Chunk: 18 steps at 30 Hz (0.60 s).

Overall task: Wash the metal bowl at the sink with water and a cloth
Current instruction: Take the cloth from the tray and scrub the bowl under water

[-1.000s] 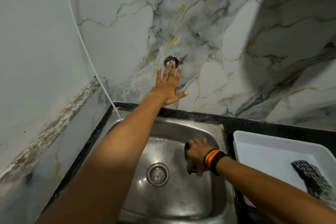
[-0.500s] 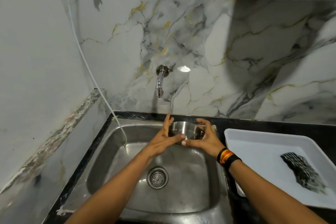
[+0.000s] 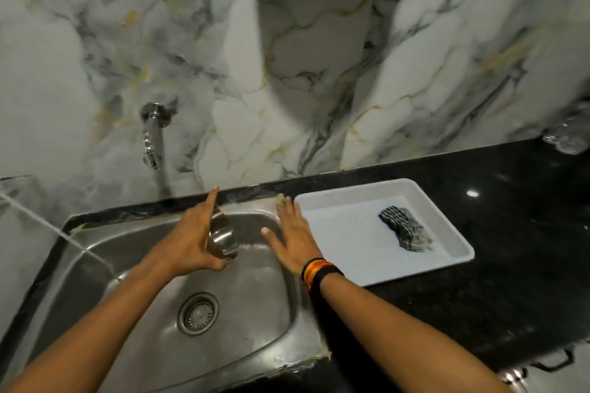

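Observation:
My left hand [image 3: 191, 238] grips the small metal bowl [image 3: 222, 238], tilted on its side over the back of the steel sink [image 3: 95, 260]. My right hand [image 3: 293, 233], with coloured bands on the wrist, is flat and open just right of the bowl, above the sink's right rim, not touching it. A black-and-white striped cloth [image 3: 404, 230] lies in the white tray [image 3: 459, 260] on the counter to the right. The tap [image 3: 151, 137] sticks out of the marble wall, left of the bowl. I see no water stream.
The sink drain [image 3: 198, 313] is at the bottom centre. Black stone counter [image 3: 510, 281] stretches right of the sink. A thin white cord [image 3: 48, 226] crosses the sink's left corner. Clear glassware [image 3: 565, 137] stands at the far right by the wall.
Both hands held the bowl upright half a second ago. Now the right hand has let go and moved right, while the left hand has tipped the bowl sideways. The view shifted right.

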### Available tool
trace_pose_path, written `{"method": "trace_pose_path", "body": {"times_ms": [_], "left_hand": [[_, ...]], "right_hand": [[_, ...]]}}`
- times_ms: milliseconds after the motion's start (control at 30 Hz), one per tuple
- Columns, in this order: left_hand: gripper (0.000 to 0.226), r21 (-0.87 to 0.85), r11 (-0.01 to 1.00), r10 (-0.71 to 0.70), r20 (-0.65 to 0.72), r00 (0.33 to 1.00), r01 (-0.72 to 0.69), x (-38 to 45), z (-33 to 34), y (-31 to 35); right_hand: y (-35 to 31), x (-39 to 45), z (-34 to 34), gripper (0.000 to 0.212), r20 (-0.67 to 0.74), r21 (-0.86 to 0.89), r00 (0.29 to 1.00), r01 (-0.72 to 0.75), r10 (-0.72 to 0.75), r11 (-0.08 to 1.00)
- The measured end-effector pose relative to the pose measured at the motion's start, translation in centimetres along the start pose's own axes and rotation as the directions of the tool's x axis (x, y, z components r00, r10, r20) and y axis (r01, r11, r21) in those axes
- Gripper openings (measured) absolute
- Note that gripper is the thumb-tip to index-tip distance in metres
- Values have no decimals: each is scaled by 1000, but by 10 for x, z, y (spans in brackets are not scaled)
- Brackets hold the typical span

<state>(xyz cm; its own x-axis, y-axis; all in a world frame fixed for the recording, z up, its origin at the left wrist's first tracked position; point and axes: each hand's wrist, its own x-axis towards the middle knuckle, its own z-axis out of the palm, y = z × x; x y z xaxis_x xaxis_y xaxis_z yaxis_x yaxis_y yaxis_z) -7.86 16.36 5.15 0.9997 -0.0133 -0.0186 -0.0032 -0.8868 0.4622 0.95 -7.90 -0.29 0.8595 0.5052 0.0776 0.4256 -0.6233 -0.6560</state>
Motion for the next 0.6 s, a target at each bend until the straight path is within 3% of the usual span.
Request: {"method": "trace_pose_path", "body": {"times_ms": [100,233,300,400,467,600], "left_hand": [[159,355,931,80,38,996,-88,9,1,8],[165,602,786,144,45,989,-142,19,15,14],[165,616,779,125,31,992,-118,19,24,23],[157,627,776,85,3,996,-68,17,38,43],[151,619,785,72,-35,997,-35,12,45,53],[152,592,805,55,-147,988,43,0,56,70]], "right_hand": [[63,7,-36,74,-208,-254,975,23,-78,967],[152,16,-92,72,-261,-446,960,-211,99,870],[193,17,-109,77,-163,-501,951,-310,264,808],[246,16,-121,88,26,-578,907,-329,420,747],[273,17,-120,86,66,-574,898,-323,436,753],[290,17,-116,71,-18,-593,929,-307,369,745]]}}
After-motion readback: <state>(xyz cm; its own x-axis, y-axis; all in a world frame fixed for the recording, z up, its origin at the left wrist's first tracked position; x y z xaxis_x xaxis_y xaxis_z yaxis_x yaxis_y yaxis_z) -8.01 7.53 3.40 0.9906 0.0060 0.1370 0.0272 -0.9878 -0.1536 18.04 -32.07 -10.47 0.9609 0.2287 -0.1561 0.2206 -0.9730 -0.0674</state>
